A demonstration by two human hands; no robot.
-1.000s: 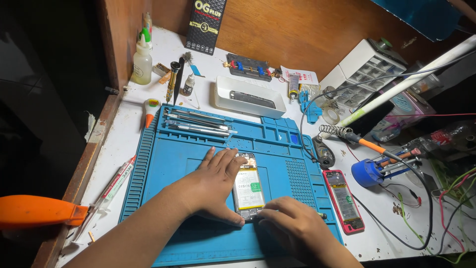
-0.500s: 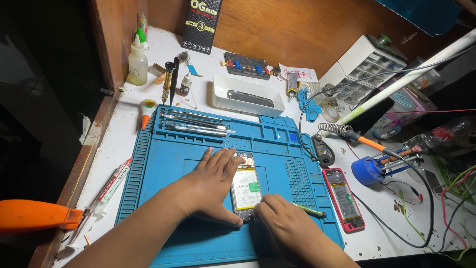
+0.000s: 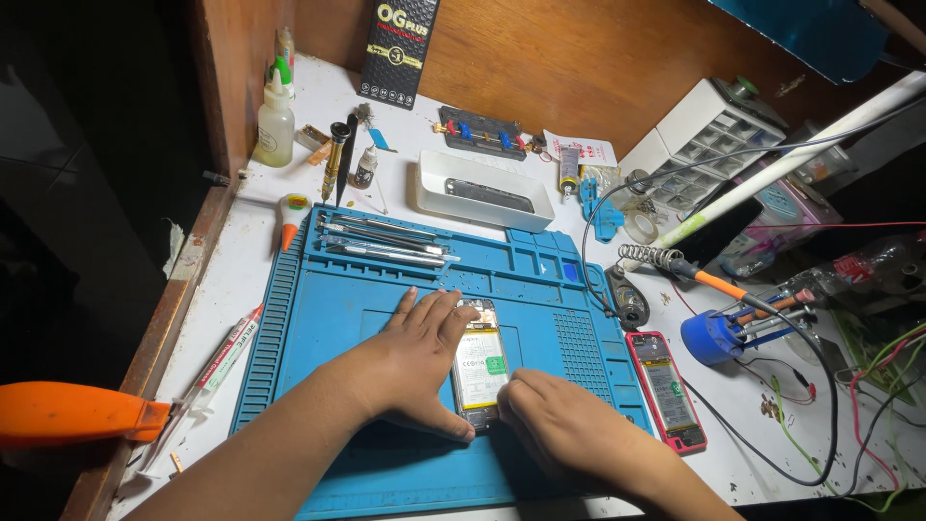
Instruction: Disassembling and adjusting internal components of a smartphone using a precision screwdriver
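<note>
Hands meet over an opened phone (image 3: 479,365) lying mid-mat: the left hand (image 3: 415,362) rests flat with spread fingers along its left edge, and the right hand (image 3: 559,425) presses its near right corner, grip unclear. Bare blue mat (image 3: 318,328) spreads left; a red-cased phone (image 3: 666,391) lies right, off the mat's edge.

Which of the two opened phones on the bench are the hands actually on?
The black-framed opened phone on the blue mat; the red-framed one lies untouched beside the mat.
</note>
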